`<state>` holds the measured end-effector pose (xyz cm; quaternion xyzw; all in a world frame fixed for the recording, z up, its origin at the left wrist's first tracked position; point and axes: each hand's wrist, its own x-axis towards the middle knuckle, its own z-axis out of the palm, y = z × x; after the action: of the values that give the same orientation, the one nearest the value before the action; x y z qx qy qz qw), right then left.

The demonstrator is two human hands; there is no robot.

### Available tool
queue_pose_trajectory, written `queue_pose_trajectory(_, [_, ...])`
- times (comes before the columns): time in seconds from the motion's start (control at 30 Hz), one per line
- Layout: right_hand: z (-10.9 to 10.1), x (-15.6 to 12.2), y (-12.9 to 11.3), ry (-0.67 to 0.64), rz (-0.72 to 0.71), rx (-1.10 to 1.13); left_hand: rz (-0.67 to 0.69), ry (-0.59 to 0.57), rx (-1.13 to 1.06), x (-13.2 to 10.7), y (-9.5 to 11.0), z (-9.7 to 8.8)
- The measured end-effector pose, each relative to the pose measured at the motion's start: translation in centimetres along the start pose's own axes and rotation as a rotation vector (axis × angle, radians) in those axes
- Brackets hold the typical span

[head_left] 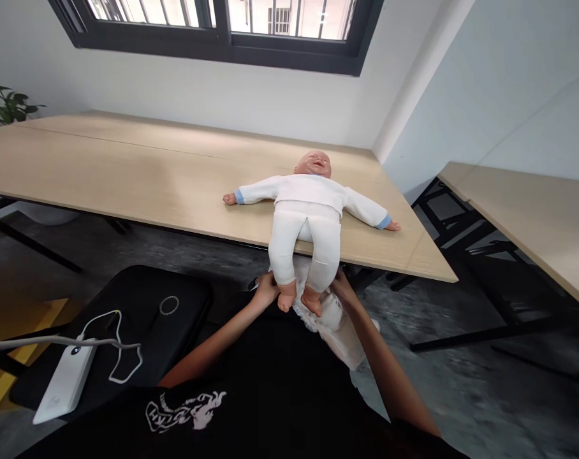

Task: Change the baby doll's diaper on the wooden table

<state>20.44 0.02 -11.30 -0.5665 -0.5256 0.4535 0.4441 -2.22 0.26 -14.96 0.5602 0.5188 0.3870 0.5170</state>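
Observation:
A baby doll (308,191) in a white top and white trousers with blue cuffs lies face up on the wooden table, arms spread. Its legs hang over the front edge towards me, bare feet down. My left hand (267,288) is at the outer side of the leg on the left, its fingers mostly hidden behind it. Behind the other leg, my right hand (340,285) is partly covered too. White frilled fabric (335,325) lies on my lap below the feet, close to my right hand; its kind is unclear.
The doll lies near the right end of the long wooden table (127,166). On the left, a black chair seat (169,338) bears a white power bank (67,379) with a cable. A second table (533,210) stands at right. A window (222,38) is ahead.

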Motion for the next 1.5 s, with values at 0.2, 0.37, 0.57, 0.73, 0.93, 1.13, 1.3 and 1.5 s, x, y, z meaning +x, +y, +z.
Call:
queue_pose_trajectory(0.2, [-0.1, 0.2, 1.1, 0.007, 0.020, 0.052, 0.015, -0.031, 0.063, -2.2, 0.2, -1.8])
queue_pose_trajectory(0.37, [-0.3, 0.2, 1.2, -0.004, 0.048, 0.040, 0.127, -0.129, 0.181, -3.4, 0.9, -1.9])
queue_pose_trajectory(0.57, [-0.3, 0.1, 1.2, -0.077, -0.042, 0.071, 0.165, -0.102, 0.369, -3.2, 0.7, -2.1])
queue_pose_trajectory(0.73, [-0.1, 0.6, 1.9, 0.057, -0.033, 0.082, 0.233, -0.024, 0.365, -3.0, 0.4, -2.3])
queue_pose_trajectory(0.93, [0.3, 0.6, 2.2, 0.141, -0.075, 0.124, 0.316, -0.026, 0.226, -2.6, -0.3, -2.5])
queue_pose_trajectory(1.13, [0.6, 0.4, 1.9, 0.104, -0.115, 0.113, 0.336, -0.194, 0.433, -3.5, 0.0, -2.6])
queue_pose_trajectory(1.3, [-0.4, 0.8, 2.0, 0.063, -0.076, -0.009, 0.318, -0.190, 0.517, -3.3, 0.4, -3.1])
queue_pose_trajectory(1.5, [-3.0, 1.1, 2.3, -0.088, -0.019, -0.297, 0.367, -0.250, 0.289, -2.5, 1.4, -6.6])
